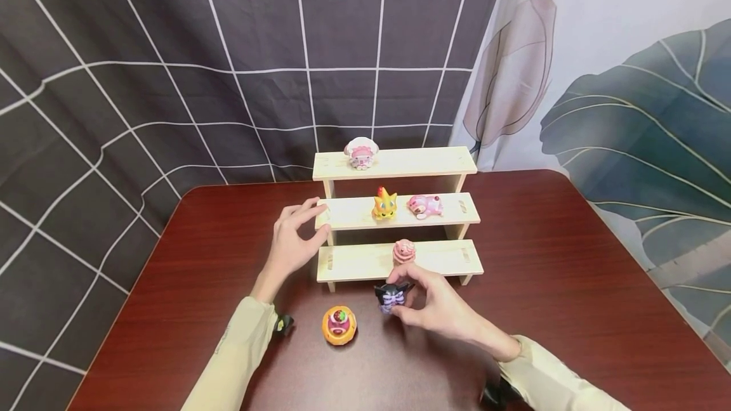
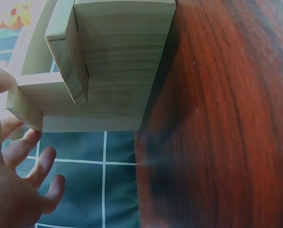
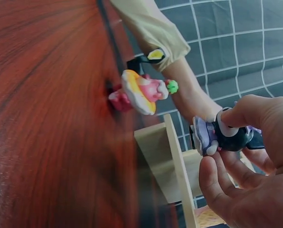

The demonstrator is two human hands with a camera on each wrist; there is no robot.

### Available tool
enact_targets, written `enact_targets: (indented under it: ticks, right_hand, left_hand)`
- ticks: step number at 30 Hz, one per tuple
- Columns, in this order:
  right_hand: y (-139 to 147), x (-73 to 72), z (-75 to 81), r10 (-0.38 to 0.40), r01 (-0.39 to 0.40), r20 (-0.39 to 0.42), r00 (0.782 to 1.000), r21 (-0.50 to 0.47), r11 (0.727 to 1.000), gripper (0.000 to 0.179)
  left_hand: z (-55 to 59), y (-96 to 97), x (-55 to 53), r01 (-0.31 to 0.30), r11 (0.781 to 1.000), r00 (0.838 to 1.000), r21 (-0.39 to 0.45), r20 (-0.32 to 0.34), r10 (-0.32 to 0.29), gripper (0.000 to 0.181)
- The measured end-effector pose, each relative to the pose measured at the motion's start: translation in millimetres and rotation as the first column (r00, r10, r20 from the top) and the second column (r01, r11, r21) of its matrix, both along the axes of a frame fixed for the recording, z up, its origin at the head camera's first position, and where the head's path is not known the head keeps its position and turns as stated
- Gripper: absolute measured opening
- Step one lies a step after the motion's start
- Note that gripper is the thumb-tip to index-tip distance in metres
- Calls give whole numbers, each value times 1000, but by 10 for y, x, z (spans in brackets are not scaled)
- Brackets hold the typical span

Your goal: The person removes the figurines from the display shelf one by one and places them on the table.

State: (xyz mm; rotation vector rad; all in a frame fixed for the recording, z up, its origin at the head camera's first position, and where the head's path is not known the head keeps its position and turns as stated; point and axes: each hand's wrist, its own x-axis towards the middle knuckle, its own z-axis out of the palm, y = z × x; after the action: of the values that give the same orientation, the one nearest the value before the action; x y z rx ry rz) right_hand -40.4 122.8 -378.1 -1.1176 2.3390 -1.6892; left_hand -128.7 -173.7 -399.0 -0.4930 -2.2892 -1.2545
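Observation:
A small black-and-purple figurine (image 1: 391, 297) with pointed ears and a bow is pinched between the thumb and fingers of my right hand (image 1: 436, 306), in front of the lowest tier. My left hand (image 1: 294, 240) is at the left end of the wooden three-tier display shelf (image 1: 354, 263); thumb and forefinger hold the middle board's end, the other fingers spread. A pink swirled figurine (image 1: 404, 251) stands on the lowest tier. On the middle tier are a yellow figurine (image 1: 385, 205) and a pink lying one (image 1: 426, 205). The top tier bears a white-and-pink figurine (image 1: 362, 153).
An orange, tart-like toy (image 1: 339, 325) with a pink top stands on the reddish-brown table (image 1: 228, 227) between my forearms. Behind the shelf hangs a dark curtain (image 1: 257, 30) with white grid lines, and a leaf-patterned curtain (image 1: 639, 113) hangs at the right.

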Motion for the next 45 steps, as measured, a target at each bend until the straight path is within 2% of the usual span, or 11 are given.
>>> enact_targets:
  ticks: [14, 26, 35, 45]
  right_hand:
    - [-70, 39, -179, 31, -32, 34, 999, 9, 999, 42]
    - [-125, 59, -255, 26, -30, 73, 997, 52, 998, 38]
    - [-159, 80, -298, 26, -32, 92, 995, 68, 997, 35]
    - [-183, 82, -344, 27, -36, 114, 993, 78, 996, 35]
  left_hand:
    - [-3, 1, -4, 0, 1000, 1000, 3, -2, 0, 39]
    - [7, 6, -1, -2, 1000, 1000, 3, -2, 2, 39]
    - [-9, 4, -9, -26, 1000, 1000, -16, -6, 26, 39]
    - [-4, 1, -10, -17, 1000, 1000, -10, 5, 17, 40]
